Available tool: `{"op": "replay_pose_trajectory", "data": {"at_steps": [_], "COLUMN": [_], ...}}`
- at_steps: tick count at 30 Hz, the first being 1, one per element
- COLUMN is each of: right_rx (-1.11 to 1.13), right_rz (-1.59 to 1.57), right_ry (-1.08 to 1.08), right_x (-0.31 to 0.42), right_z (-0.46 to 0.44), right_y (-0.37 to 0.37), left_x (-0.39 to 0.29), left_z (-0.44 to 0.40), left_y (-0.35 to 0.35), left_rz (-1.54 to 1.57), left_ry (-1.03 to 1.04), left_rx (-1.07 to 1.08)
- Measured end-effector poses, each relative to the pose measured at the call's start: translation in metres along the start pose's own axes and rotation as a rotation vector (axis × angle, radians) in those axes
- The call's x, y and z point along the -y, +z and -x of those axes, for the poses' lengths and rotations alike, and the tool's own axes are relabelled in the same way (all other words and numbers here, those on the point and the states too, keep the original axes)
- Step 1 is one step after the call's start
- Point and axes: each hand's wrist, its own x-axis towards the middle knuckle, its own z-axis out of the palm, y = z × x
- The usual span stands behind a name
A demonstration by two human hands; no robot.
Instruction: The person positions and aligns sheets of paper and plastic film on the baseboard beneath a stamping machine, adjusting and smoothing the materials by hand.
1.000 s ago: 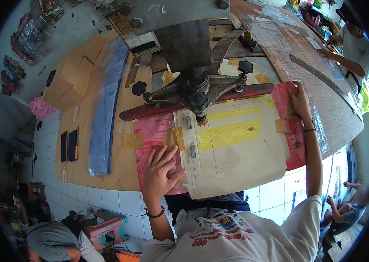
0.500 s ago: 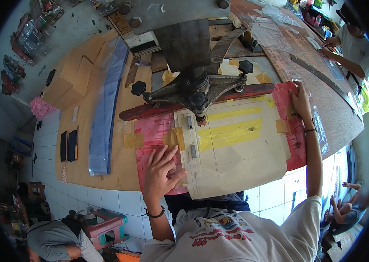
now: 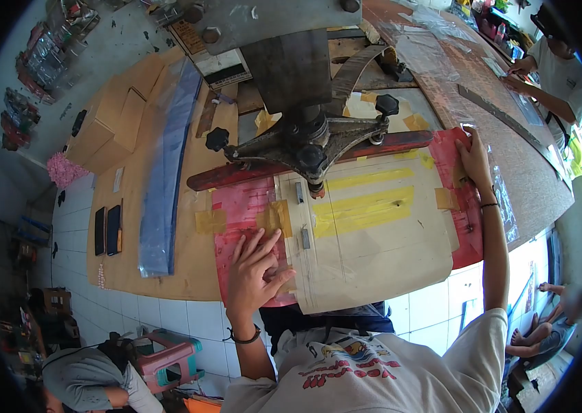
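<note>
My left hand (image 3: 252,277) lies with fingers spread on the left end of a red board (image 3: 239,241), next to brown tape (image 3: 275,217). At the board's far right end, my right hand (image 3: 475,160) grips the edge, its fingers curled there. Over the board lies a beige sheet (image 3: 387,265) with yellow tape strips (image 3: 367,211) and two small grey metal pieces (image 3: 305,239) near its left side. Just above it stands a dark metal press head (image 3: 311,148) with black knobs and a long red bar (image 3: 263,173) reaching across the sheet's far edge.
On the wooden table to the left are a long blue plastic-wrapped strip (image 3: 167,199), two phone-like dark objects (image 3: 107,230) and a cardboard box (image 3: 112,124). A curved metal strip (image 3: 511,127) lies at right. Other people work at far right, sit at lower right (image 3: 552,323) and bend at lower left.
My hands, the board and the sheet look unmoved. The seated person at lower right has shifted posture slightly.
</note>
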Motion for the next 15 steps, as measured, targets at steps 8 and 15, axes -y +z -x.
{"op": "replay_pose_trajectory", "data": {"at_steps": [8, 15], "right_rx": [-0.001, 0.003], "right_rz": [0.009, 0.007], "right_ry": [-0.008, -0.005], "right_x": [0.0003, -0.0023], "right_z": [-0.0003, -0.0007], "right_y": [-0.0002, 0.0007], "left_x": [0.0009, 0.0007], "left_z": [0.0000, 0.0003], "left_y": [0.0003, 0.0009], "left_rz": [-0.003, -0.013], "left_ry": [0.002, -0.001], "left_rx": [0.000, 0.003]}}
